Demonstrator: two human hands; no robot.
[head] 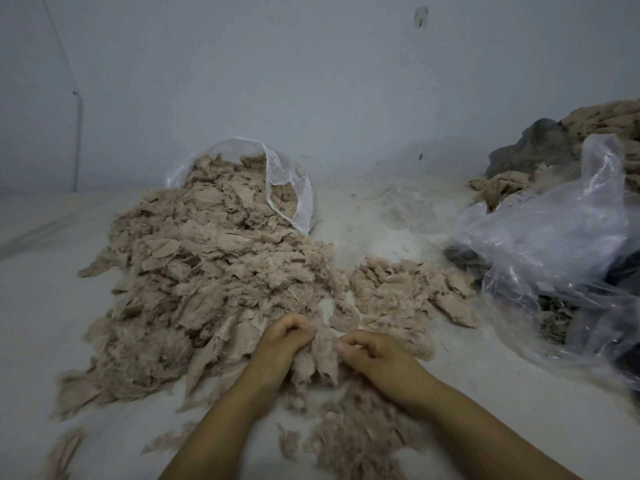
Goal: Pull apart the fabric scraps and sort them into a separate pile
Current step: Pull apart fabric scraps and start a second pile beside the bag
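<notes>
Both hands work at the near middle of a pale sheet-covered floor (467, 393). The left hand (282, 341) has its fingers curled, pinching one side of a fuzzy beige scrap clump (320, 355), and the right hand (375, 355) pinches the other side between thumb and curled fingers, so the clump hangs between them just above the floor. Behind and to the left of the hands spreads the large pile of fabric scraps (207, 271), reaching back to a clear plastic bag (287, 188) that lies open on its side near the wall, scraps spilling from its mouth. To the right of the large pile, just past a narrow gap, sits a smaller pile (412, 289) of the same beige pieces. Loose fibre tufts (349, 438) lie on the floor between the forearms. Along the right edge a crumpled clear plastic sack (554, 244) holds dark cloth, with a heap of tan and grey fabric (588, 133) behind it.
</notes>
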